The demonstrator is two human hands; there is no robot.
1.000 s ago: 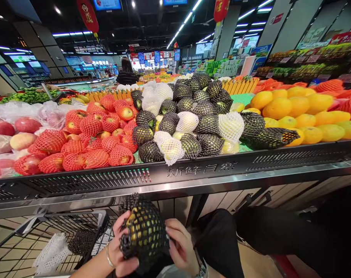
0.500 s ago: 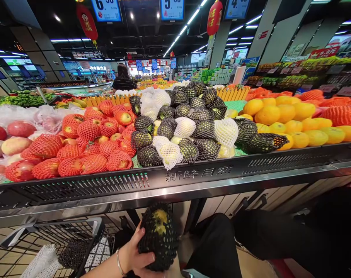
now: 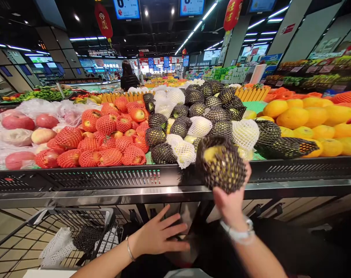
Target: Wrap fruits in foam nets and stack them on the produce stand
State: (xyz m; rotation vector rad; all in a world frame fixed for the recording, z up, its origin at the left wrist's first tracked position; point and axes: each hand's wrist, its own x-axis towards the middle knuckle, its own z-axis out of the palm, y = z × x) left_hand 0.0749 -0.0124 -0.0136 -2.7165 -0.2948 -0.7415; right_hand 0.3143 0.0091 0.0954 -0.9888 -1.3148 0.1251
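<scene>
My right hand [image 3: 232,200] grips a yellow-green fruit in a black foam net [image 3: 222,166], its kind unclear. It is raised in front of the display's black front rail, and my fingers behind it are mostly hidden. My left hand [image 3: 164,235] is empty below the rail, its fingers spread apart. Behind the held fruit lies a pile of similar fruits in black nets [image 3: 164,153], mixed with pale fruits in white nets [image 3: 245,133].
Apples in red nets [image 3: 106,156] lie left of the pile, oranges [image 3: 293,117] to the right. The black slotted rail [image 3: 106,178] edges the display. A shopping cart [image 3: 108,216] at lower left holds netted items [image 3: 87,238]. A person [image 3: 129,77] stands farther back.
The black-netted fruit has risen from low beside the cart to the rail, now in my right hand. My left hand has let go of it and opened. The view has shifted left.
</scene>
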